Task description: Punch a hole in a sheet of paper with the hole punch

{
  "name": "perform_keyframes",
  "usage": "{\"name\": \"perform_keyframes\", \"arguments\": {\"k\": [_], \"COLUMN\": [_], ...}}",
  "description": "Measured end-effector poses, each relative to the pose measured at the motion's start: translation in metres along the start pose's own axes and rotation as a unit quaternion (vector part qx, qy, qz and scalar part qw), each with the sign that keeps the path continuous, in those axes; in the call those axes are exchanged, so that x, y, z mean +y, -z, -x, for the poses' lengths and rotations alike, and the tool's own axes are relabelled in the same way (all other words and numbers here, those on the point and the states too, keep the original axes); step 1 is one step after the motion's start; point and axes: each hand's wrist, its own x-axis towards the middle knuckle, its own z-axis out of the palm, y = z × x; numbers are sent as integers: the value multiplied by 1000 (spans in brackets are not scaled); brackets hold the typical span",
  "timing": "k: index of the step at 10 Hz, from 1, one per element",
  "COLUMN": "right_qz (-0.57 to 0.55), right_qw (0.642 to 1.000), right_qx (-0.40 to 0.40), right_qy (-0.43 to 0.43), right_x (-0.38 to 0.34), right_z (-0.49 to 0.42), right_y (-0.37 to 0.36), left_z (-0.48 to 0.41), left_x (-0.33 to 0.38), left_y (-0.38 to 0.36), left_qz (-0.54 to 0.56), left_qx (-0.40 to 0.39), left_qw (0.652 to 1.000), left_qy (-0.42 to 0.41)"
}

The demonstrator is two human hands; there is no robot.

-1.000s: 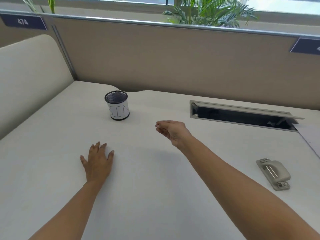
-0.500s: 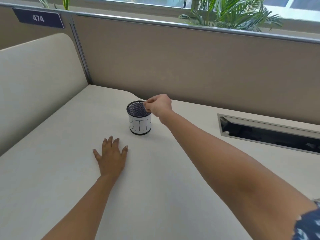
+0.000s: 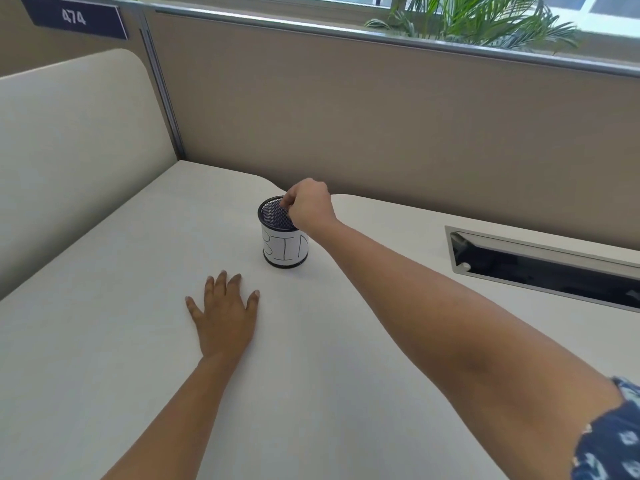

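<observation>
Under the bin [image 3: 285,249] spreads a pale tabletop [image 3: 346,393], with a beige partition [image 3: 381,133] behind the bin and an open cable slot [image 3: 540,268] well to its right. Near the bin's front, the left hand [image 3: 225,317] lies flat, fingers [image 3: 221,282] straight and spread, holding nothing. Directly over the bin's mouth hangs the right hand [image 3: 310,207], fingers curled with tips drawn together; nothing shows between them. Dark mesh lines the bin; its contents cannot be made out. Punch and paper are out of view.
</observation>
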Motion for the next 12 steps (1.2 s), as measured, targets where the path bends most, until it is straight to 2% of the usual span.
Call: {"name": "perform_keyframes", "arguments": {"k": [3,5,7,8,10,11,12], "right_qz": [-25,-30,-64,-56,-85,-68,-83], "right_qw": [999,999,994,996,990,994,991], "right_qx": [34,16,69,48,93,66,82], "right_qy": [16,32,55,54,60,60,64], "right_x": [3,7,6,6,5,7,5], "right_z": [1,4,7,7,8,9,12], "right_y": [-3,-6,-8,-9,-7,-8,-9], "left_z": [1,0,1,1,-1,2,2], "left_x": [1,0,0,0,2,1,-1], "left_y": [1,1,1,1,2,3,1], "left_qz": [2,3,-3,-7,-9,1,-6], "left_qx": [2,-1,-1,0,-3,-2,-1], "left_qw": [1000,1000,1000,1000,1000,1000,1000], "left_qy": [2,2,2,1,-4,-2,-3]}}
